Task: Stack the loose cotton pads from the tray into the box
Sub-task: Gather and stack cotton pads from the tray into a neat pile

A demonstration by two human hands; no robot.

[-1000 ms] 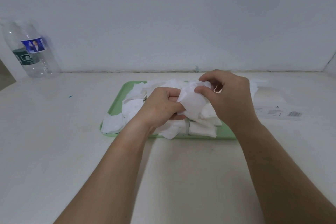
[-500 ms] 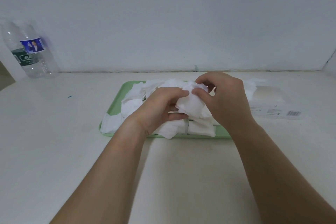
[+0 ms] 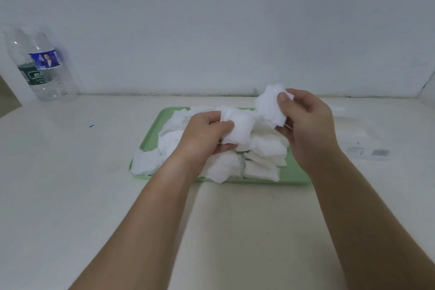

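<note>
Head view: the right hand (image 3: pixel 308 125) pinches a small bunch of cotton pads (image 3: pixel 268 106) lifted over the tray (image 3: pixel 150 134) at its far right corner. The left hand (image 3: pixel 204 134) grips another pad (image 3: pixel 237 132) above the loose pile (image 3: pixel 263 148). The box (image 3: pixel 360 134) lies on the tabletop (image 3: pixel 94 172) beside the tray's right edge, nearer the right hand.

1. This is a plain indoor work corner; whether it belongs to a home, office or lab cannot be told.
2. A white table (image 3: pixel 70 195) runs straight up to a bare, pale wall (image 3: pixel 211 19).
3. On the table are everyday things: a clear water bottle (image 3: pixel 44 66) and a green tray (image 3: pixel 150 134) heaped with cotton pads (image 3: pixel 263 148).
</note>
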